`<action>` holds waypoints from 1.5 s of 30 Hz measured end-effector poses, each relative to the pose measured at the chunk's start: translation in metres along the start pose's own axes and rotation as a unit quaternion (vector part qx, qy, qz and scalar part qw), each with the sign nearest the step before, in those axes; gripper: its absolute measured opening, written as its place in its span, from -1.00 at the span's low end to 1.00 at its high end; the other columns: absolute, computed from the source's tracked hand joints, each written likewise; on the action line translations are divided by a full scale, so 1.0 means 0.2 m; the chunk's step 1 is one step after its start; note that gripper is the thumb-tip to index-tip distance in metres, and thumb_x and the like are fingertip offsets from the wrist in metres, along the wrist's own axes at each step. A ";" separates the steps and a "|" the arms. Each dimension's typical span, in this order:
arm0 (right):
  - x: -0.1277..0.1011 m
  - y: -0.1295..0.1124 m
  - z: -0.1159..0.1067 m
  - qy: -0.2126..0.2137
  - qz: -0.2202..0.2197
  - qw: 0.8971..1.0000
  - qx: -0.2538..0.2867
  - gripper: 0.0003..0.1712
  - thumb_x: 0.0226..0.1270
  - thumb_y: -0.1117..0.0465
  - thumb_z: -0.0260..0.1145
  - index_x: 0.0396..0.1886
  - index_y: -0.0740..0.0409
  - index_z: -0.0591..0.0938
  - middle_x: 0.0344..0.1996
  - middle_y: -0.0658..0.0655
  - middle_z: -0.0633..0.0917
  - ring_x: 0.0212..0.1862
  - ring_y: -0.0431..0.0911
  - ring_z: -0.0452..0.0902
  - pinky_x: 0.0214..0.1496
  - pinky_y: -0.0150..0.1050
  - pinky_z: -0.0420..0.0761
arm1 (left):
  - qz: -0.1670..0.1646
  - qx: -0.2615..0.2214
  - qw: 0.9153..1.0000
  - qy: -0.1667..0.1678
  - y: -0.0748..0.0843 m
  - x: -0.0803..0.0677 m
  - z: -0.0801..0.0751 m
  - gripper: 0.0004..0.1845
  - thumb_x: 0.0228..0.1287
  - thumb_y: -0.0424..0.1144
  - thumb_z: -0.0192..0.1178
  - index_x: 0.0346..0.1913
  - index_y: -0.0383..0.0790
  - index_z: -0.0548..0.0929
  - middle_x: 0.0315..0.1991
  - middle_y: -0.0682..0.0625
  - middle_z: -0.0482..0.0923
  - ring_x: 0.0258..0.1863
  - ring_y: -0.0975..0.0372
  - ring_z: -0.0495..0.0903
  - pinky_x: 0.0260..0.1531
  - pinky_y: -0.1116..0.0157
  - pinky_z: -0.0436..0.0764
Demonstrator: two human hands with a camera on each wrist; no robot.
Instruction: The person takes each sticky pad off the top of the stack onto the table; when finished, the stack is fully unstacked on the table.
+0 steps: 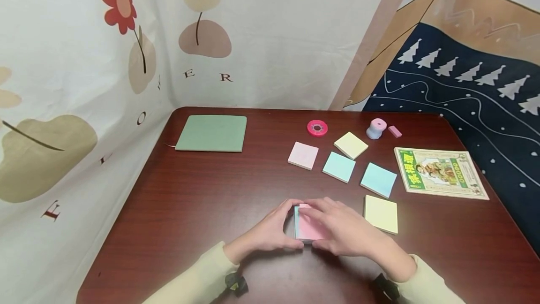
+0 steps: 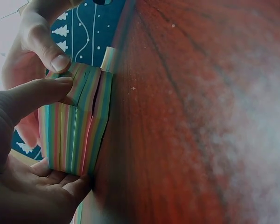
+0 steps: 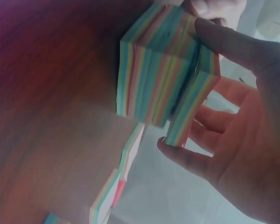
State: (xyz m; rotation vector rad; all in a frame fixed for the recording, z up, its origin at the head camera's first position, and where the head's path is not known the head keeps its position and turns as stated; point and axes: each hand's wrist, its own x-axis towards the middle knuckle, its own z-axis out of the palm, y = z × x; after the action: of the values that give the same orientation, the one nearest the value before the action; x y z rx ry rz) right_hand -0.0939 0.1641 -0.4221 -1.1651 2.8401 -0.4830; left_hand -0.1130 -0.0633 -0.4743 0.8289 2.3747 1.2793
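A stack of sticky note pads (image 2: 74, 126), with rainbow-striped edges, stands on the table near its front. My left hand (image 1: 274, 231) grips the stack from the left, thumb on the near side and fingers behind. My right hand (image 1: 348, 231) holds a pink sticky note pad (image 1: 310, 226) at the top of the stack. In the right wrist view that pad (image 3: 191, 105) sits tilted, with a thin gap at one end between it and the pads below. A blue edge of the pad beneath shows at the left in the head view.
Loose sticky note pads, pink (image 1: 303, 155), yellow (image 1: 381, 215) and blue (image 1: 378, 180) among them, lie beyond and right of the stack. Farther off are a green notebook (image 1: 212, 133), a pink tape roll (image 1: 317, 128), a spool-like item (image 1: 376, 128), an eraser-like block (image 1: 394, 131) and an illustrated book (image 1: 440, 172).
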 end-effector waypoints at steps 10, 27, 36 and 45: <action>-0.08 0.18 -0.12 0.017 0.062 0.996 0.054 -0.20 -0.03 -0.01 0.59 0.28 -0.05 0.55 0.19 0.04 0.52 0.13 -0.05 0.46 0.06 -0.03 0.56 | -0.016 0.000 1.000 -0.007 0.00 0.00 0.00 -0.05 -0.14 -0.17 0.57 0.36 -0.09 0.28 0.18 0.09 0.41 0.15 0.28 0.40 0.23 0.20 0.38; -0.09 0.41 0.02 -0.008 0.123 0.992 0.005 -0.23 -0.10 0.05 0.62 0.21 -0.05 0.61 0.17 0.18 0.56 0.17 0.15 0.47 0.13 0.17 0.50 | -0.019 -0.001 1.000 -0.013 0.02 0.00 0.00 -0.07 -0.12 -0.17 0.56 0.36 -0.10 0.29 0.21 0.07 0.40 0.21 0.25 0.37 0.27 0.13 0.35; -0.08 0.40 0.02 -0.014 0.123 0.992 0.007 -0.22 -0.09 0.06 0.62 0.23 -0.04 0.59 0.20 0.19 0.55 0.20 0.17 0.45 0.15 0.19 0.48 | -0.018 0.000 1.000 -0.011 0.01 0.00 0.00 -0.07 -0.12 -0.18 0.56 0.36 -0.09 0.29 0.20 0.08 0.40 0.18 0.25 0.38 0.24 0.14 0.37; -0.09 0.40 0.01 -0.004 0.108 0.994 -0.006 -0.19 -0.11 0.07 0.64 0.24 0.03 0.59 0.20 0.22 0.54 0.18 0.18 0.46 0.15 0.16 0.49 | -0.020 0.005 1.000 -0.013 0.01 0.00 0.00 -0.07 -0.12 -0.16 0.55 0.36 -0.08 0.28 0.21 0.09 0.39 0.21 0.27 0.36 0.27 0.14 0.34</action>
State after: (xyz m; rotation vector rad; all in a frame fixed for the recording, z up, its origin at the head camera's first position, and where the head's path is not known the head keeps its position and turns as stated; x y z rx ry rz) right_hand -0.1356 0.2298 -0.4493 -0.8428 2.9188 -0.4488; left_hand -0.1132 -0.0620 -0.4718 0.7934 2.3660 1.2349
